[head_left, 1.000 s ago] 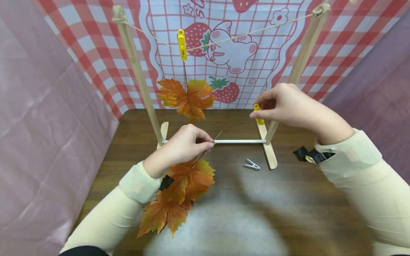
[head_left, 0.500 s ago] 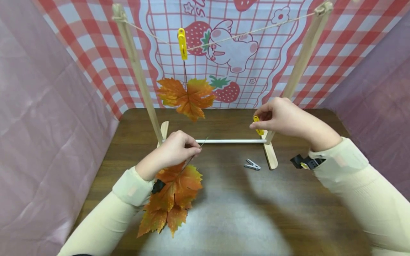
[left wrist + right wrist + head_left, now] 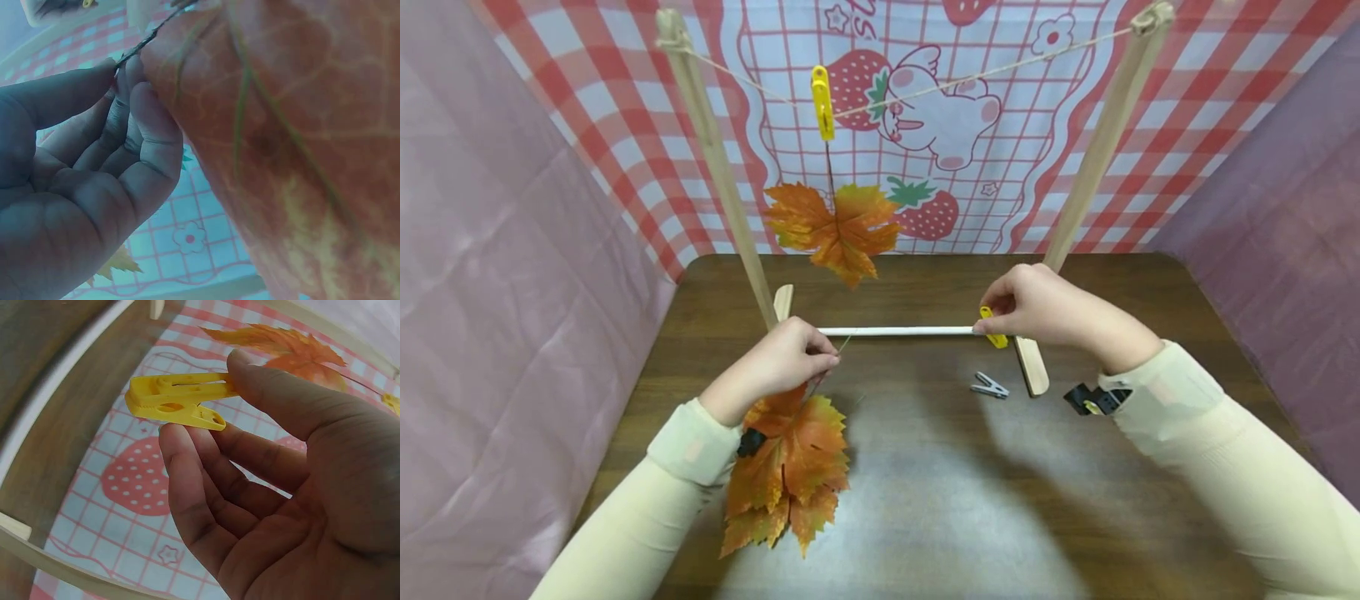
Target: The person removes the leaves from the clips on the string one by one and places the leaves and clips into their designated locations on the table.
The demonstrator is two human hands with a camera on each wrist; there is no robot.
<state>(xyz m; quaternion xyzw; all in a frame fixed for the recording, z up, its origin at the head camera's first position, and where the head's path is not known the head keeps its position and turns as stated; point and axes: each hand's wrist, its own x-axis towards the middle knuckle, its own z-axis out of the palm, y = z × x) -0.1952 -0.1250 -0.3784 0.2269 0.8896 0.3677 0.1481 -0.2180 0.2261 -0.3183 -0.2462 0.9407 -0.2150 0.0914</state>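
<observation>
My left hand (image 3: 775,367) pinches the thin stem of an orange artificial maple leaf (image 3: 812,450), between thumb and fingertips in the left wrist view. That leaf overlaps another maple leaf (image 3: 748,529) lying on the table. My right hand (image 3: 1045,308) holds a yellow clothespin (image 3: 175,400) by its handle end, thumb on one arm and fingers under the other. In the head view this hand is in front of the rack's right post, near the white rod (image 3: 910,331). A second yellow clothespin (image 3: 823,104) hangs a maple leaf (image 3: 838,229) from the string.
A grey clothespin (image 3: 990,386) lies on the wooden table (image 3: 940,483) below my right hand. Two wooden posts, left (image 3: 718,167) and right (image 3: 1105,142), carry the sagging string (image 3: 1000,68). A wooden foot (image 3: 1032,367) supports the right post. Checked strawberry-print cloth (image 3: 625,117) hangs behind.
My left hand has moved left and toward the body with the maple leaf, now over the lying leaf. My right hand has come lower and slightly left with the yellow clothespin.
</observation>
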